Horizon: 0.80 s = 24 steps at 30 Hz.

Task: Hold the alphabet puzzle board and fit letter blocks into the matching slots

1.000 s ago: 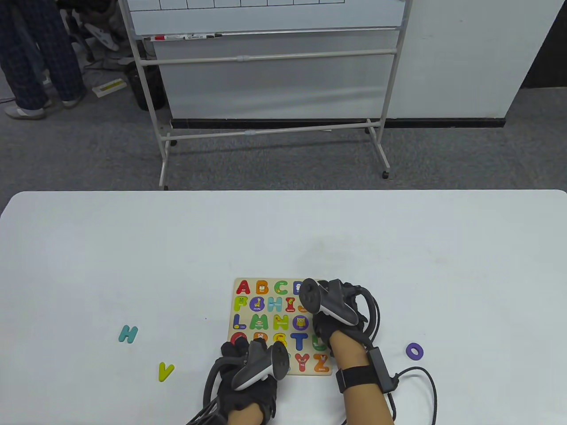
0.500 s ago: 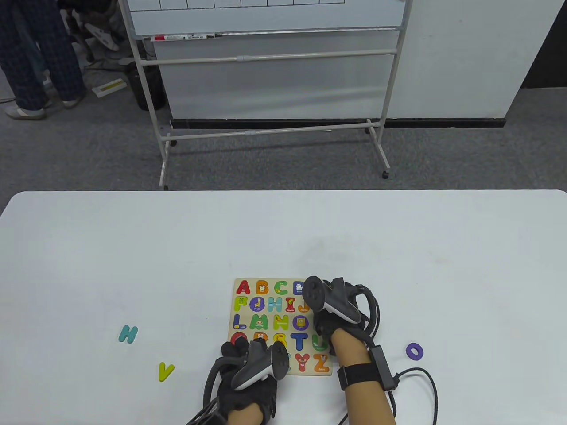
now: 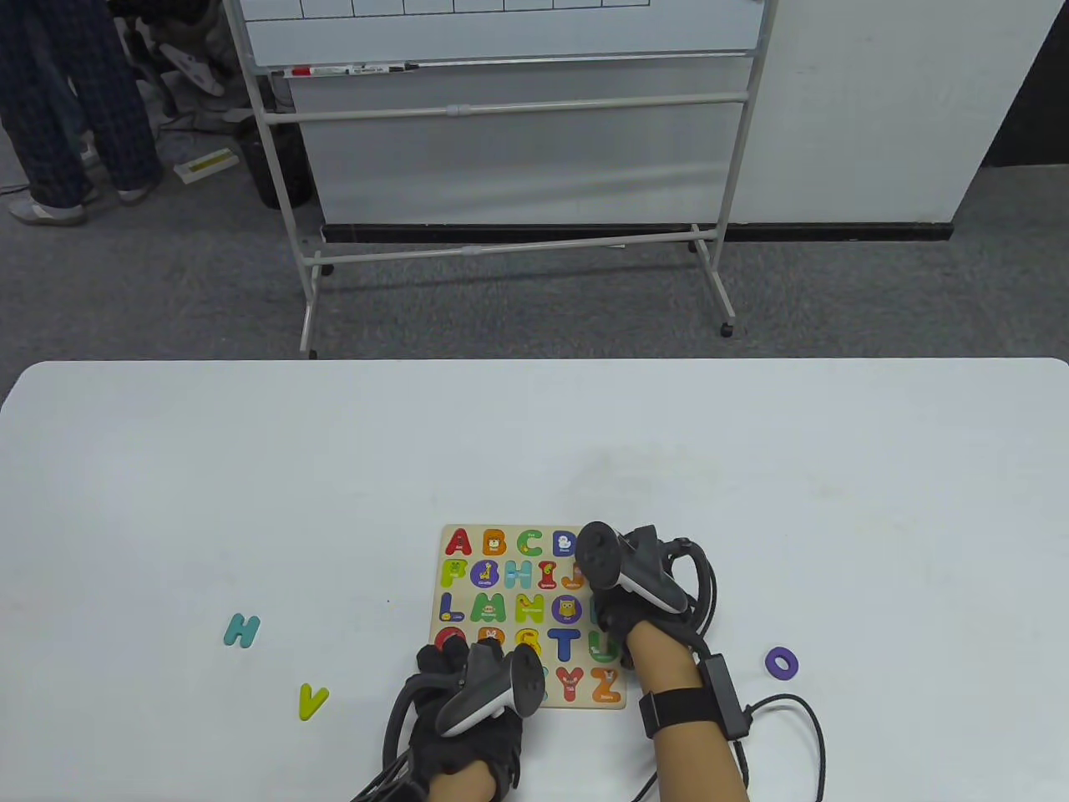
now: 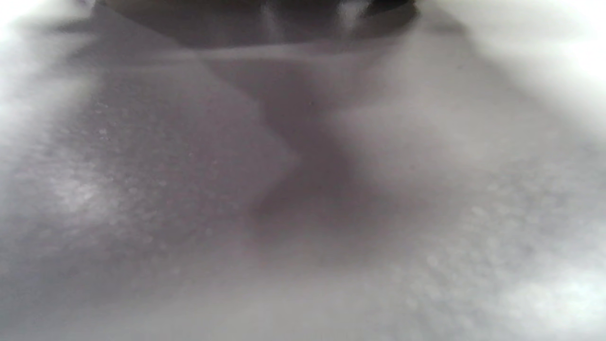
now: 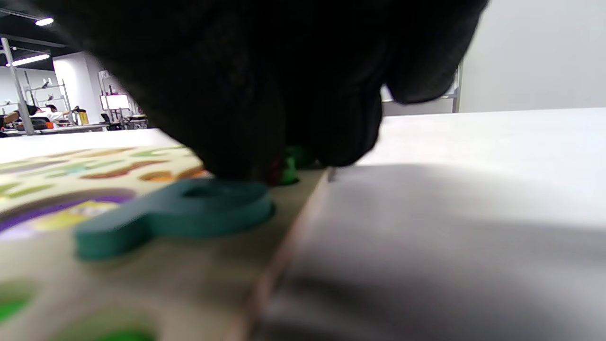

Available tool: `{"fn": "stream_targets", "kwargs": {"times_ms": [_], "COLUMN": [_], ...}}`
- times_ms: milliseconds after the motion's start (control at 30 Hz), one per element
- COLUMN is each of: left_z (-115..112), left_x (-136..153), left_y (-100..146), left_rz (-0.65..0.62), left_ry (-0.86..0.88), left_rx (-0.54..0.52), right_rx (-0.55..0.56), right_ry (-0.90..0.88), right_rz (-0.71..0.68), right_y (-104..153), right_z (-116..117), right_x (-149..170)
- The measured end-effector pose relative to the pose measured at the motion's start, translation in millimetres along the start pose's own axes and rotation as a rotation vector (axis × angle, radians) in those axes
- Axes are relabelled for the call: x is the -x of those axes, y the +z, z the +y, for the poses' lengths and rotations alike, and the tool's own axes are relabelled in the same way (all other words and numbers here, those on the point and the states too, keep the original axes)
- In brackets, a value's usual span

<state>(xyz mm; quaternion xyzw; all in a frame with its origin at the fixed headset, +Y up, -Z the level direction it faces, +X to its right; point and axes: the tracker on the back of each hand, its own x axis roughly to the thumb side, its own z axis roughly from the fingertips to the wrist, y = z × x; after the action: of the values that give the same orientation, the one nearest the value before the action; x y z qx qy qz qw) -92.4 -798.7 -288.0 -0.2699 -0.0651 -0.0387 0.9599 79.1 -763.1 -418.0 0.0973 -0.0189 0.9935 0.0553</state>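
The alphabet puzzle board [image 3: 451,595] lies on the white table, most slots filled with coloured letters. My left hand [image 3: 451,668] rests on the board's near left corner; its fingers are hidden under the tracker. My right hand [image 3: 622,606] lies over the board's right edge. In the right wrist view its gloved fingertips [image 5: 293,128] press down on a small green letter block [image 5: 289,166] near the board's edge [image 5: 279,255], behind a teal letter [image 5: 189,210]. Loose letters lie on the table: a teal H [image 3: 242,630], a yellow-green V [image 3: 312,702] and a purple O [image 3: 781,662].
The left wrist view shows only blurred table surface. A cable [image 3: 802,710] runs from my right wrist across the table at the near right. A whiteboard stand [image 3: 509,251] is on the floor beyond the table's far edge.
My right hand has shifted slightly to the right over the board's edge, uncovering more of the top row. My left hand and the loose letters have not moved.
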Motion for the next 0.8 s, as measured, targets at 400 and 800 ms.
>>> {"fn": "stream_targets", "kwargs": {"times_ms": [400, 800], "left_z": [-0.2, -0.1], "left_x": [0.1, 1.0], "left_y": [-0.1, -0.5], "left_rz": [-0.002, -0.004], "left_ry": [0.003, 0.007], "left_rx": [0.001, 0.001], "right_rx": [0.015, 0.062], "right_ry": [0.037, 0.042], "right_rz": [-0.002, 0.027], "right_y": [1.3, 3.8], "right_z": [-1.4, -1.2], "right_x": [-0.5, -1.1]}}
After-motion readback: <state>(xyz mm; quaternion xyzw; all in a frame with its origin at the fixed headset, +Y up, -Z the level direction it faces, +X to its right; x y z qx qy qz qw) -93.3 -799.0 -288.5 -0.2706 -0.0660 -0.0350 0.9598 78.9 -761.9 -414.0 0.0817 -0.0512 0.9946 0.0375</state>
